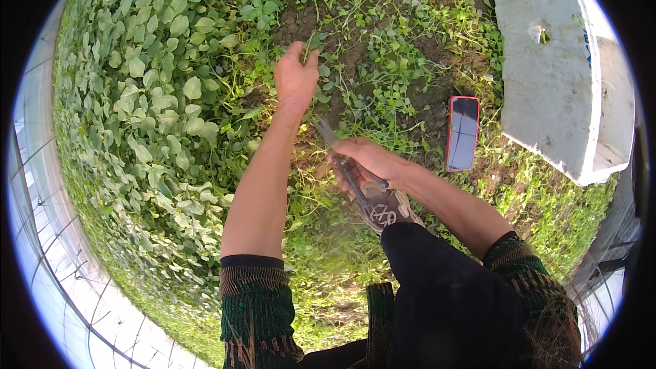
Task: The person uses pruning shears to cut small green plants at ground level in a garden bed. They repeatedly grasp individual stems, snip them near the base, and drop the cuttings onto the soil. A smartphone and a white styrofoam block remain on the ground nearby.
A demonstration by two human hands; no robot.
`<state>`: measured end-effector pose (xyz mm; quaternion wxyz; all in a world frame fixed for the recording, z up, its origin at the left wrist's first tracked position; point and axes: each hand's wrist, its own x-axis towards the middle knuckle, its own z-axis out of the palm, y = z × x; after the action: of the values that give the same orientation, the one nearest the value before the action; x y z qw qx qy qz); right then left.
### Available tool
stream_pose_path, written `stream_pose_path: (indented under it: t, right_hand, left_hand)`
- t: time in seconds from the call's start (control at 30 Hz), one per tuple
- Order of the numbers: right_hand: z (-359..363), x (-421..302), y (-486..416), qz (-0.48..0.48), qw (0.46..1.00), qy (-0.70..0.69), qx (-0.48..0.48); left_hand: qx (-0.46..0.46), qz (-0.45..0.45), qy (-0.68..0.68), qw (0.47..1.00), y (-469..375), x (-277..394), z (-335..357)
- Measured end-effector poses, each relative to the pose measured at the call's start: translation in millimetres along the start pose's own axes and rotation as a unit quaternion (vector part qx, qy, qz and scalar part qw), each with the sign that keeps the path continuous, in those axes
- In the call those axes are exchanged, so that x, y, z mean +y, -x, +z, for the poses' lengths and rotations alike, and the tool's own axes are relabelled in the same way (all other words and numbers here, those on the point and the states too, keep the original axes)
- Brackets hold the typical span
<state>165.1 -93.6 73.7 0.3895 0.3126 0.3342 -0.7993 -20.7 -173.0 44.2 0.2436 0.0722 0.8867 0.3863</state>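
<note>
My left hand (297,74) is at the upper middle, its thumb and fingers closed on a green plant stem (308,50) above bare soil. Lower and to the right, my right hand (364,161) holds a pair of pruning shears (353,177) by its dark handles. The metal blades point up and left and look blurred, so I cannot tell whether they are apart. Below the handles is a laced shoe (384,210). Leafy green plants (189,87) stand thickly left of my left hand.
A phone in a red case (463,133) lies on the ground right of my right hand. Beyond it stands a white foam box (548,72) with a hole in its side. Low, tangled greenery (389,87) covers much of the soil between.
</note>
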Motion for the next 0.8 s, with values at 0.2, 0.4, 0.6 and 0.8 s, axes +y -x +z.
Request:
stream_pose_path:
  t: [0.2, 0.4, 0.6, 0.8]
  right_hand:
    - [1, 3, 12, -0.014, 0.997, -0.062, -0.034]
    - [17, 14, 22, -0.029, 0.998, 0.009, -0.051]
    - [22, 22, 22, -0.002, 0.995, -0.021, -0.097]
    - [13, 18, 13, -0.037, 0.994, -0.037, -0.091]
  left_hand:
    - [0.281, 0.078, 0.355, 0.888, 44, 53, -24]
    - [0.020, 0.203, 0.554, 0.807, 140, 250, 11]
    - [-0.191, 0.392, 0.385, 0.813, 162, 310, 66]
    - [0.148, 0.198, -0.081, 0.966, 94, 26, 0]
